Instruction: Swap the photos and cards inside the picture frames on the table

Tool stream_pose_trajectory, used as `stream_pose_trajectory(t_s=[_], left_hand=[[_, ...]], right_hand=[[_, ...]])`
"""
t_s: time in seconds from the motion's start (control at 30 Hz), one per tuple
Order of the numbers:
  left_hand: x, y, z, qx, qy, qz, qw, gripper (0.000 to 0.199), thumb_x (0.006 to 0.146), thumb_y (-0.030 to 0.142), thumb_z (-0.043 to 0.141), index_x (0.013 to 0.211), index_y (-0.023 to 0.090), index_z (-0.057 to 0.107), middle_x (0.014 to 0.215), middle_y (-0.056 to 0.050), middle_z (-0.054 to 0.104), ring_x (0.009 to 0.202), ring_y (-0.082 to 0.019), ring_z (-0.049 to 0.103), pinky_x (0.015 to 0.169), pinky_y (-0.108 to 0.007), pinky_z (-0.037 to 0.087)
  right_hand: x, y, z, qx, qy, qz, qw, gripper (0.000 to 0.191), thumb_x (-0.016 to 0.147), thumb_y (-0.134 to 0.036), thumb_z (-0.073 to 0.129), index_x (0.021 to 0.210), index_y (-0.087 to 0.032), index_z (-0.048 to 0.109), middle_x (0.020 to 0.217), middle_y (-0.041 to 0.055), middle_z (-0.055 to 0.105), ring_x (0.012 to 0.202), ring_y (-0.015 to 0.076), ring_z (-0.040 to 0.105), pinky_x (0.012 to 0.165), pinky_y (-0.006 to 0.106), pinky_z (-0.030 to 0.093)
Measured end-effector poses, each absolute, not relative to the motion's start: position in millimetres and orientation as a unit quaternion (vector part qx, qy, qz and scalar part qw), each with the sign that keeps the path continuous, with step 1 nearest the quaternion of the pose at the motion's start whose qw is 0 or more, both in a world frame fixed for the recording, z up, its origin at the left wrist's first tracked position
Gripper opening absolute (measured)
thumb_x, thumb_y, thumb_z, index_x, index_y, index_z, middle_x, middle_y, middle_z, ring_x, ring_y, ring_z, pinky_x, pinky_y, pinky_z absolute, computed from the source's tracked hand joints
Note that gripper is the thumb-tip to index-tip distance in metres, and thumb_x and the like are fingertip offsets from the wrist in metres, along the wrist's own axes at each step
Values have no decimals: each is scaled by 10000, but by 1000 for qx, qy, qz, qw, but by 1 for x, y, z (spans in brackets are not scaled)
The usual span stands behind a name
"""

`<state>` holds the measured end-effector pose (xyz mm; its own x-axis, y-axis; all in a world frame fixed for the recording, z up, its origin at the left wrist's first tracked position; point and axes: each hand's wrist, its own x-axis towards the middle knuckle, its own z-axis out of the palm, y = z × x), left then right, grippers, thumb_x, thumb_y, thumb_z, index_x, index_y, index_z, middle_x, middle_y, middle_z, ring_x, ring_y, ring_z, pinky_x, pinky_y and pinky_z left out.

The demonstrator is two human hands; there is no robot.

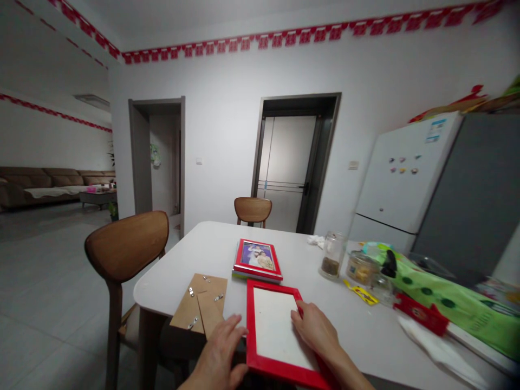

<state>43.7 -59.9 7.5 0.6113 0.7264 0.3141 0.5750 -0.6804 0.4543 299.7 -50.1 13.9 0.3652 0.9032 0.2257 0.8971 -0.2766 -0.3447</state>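
Red frame w/ white panel [280, 325] at near edge of white counter [300, 254], R hand [314, 327] clamped on its right side, L hand [221, 352] at its left side, fingers slightly apart, thumb near the lower corner. Brown backing board w/ metal clips [199, 298] just left; framed photo [258, 257] just beyond, atop a stack; glass jar [333, 254] & green bag [442, 298] farther right.

Had backing brd [183, 307] on tbl [298, 262] L of pic frame [251, 330], photo stack [258, 258] behind, jar [333, 253] R of stack, tub [361, 268] R of jar.
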Motion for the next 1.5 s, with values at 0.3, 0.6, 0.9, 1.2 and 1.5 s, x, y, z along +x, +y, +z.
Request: stream_pose_trajectory(t_s=[0.3,0.6,0.9,1.2,1.5], left_hand=[[-40,1,-17,797,574,189,-7,561,582,17,470,1122,171,477,1238,-87,450,1161,-213,370,965,-383,277],[-23,-6,-7,817,492,300,5,392,670,98,462,1051,146,544,1176,-123,505,1096,-245,448,916,-380,378],[56,-57,24,890,371,251,88,465,671,92,454,1134,138,477,1255,-131,419,1161,-234,364,962,-377,321],[102,-67,21,900,353,186,176,476,713,200,534,1172,115,443,1293,-150,359,1190,-260,313,993,-389,249],[90,-68,22,911,342,137,185,544,722,331,547,1195,105,403,1304,-164,333,1213,-274,262,986,-491,177]], right_hand=[[199,-48,24,-618,-712,83,324,303,737,-302,437,961,-165,590,939,90,577,896,195,515,794,277,370],[149,-39,25,-613,-722,107,303,334,664,-284,533,979,-176,568,915,78,548,856,185,504,764,276,381],[249,-107,37,-647,-668,87,355,312,669,-359,504,913,-203,617,961,88,575,921,212,518,837,320,393],[301,-119,-2,-691,-653,35,308,350,680,-374,488,940,-181,619,1006,106,574,964,219,504,871,340,382],[293,-106,-12,-690,-673,-45,262,346,729,-359,459,997,-191,600,1012,107,561,933,224,482,824,355,374]])
